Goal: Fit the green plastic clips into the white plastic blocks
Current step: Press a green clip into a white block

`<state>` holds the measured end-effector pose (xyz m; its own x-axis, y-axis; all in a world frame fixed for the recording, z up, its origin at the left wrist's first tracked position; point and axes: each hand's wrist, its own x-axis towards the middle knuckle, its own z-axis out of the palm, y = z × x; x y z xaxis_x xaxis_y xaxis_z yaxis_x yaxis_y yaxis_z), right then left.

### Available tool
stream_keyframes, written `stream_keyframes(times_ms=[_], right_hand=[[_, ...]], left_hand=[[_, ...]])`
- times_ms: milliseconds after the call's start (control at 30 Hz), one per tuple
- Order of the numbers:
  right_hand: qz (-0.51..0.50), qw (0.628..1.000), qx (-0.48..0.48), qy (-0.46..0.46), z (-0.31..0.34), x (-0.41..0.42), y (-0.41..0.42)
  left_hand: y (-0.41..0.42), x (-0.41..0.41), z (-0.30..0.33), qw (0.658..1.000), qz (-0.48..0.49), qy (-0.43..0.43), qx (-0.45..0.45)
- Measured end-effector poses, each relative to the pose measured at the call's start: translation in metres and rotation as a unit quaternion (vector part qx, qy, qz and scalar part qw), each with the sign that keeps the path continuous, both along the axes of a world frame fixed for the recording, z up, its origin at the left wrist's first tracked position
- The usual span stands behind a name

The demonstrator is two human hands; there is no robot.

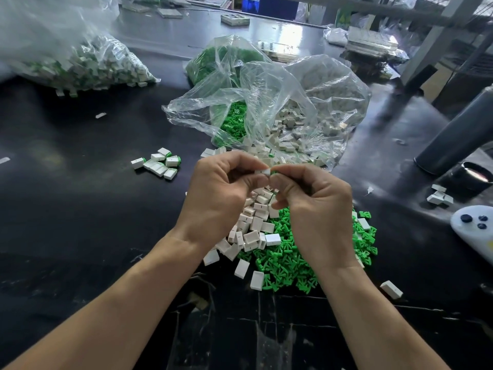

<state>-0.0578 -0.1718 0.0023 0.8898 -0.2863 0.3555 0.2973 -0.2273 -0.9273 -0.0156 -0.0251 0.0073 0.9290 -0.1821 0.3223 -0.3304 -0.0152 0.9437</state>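
Head view: left hand point(218, 193) pinching white block point(262, 172) in fingers, right hand point(314, 206) pinching green clip point(274, 170) against its end, raised over loose white blocks point(253, 228) and green clips point(288, 265) on black bench point(80, 209). Finished pieces point(160, 164) well left.

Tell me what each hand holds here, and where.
Left hand pinches a white block by its left end; right hand pinches a green clip at the block's right end.

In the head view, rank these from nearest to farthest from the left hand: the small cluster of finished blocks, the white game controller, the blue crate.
From the left hand:
1. Cluster of finished blocks, just to its left on the table.
2. White game controller, at the right edge.
3. Blue crate, far back, at the top.
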Motion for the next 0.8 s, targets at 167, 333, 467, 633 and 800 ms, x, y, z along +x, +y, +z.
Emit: stream_keyframes(times_ms=[167,333,467,633,800], right_hand=[[0.039,0.995,0.09,0.035,0.007,0.0,-0.003],[0.09,0.983,0.128,0.097,0.011,0.0,0.001],[0.097,0.976,0.151,0.126,0.008,0.002,0.006],[0.026,0.985,0.126,0.112,0.006,0.002,0.009],[-0.001,0.992,0.081,0.098,0.007,0.004,0.014]], left_hand=[[-0.002,0.0,-0.001,0.999,-0.015,0.004,-0.033],[-0.007,-0.003,-0.002,0.998,-0.029,-0.002,-0.06],[-0.017,-0.008,-0.004,0.993,-0.079,0.016,-0.089],[-0.021,-0.011,-0.005,0.989,-0.113,0.024,-0.088],[-0.021,-0.01,-0.005,0.989,-0.117,0.029,-0.083]])
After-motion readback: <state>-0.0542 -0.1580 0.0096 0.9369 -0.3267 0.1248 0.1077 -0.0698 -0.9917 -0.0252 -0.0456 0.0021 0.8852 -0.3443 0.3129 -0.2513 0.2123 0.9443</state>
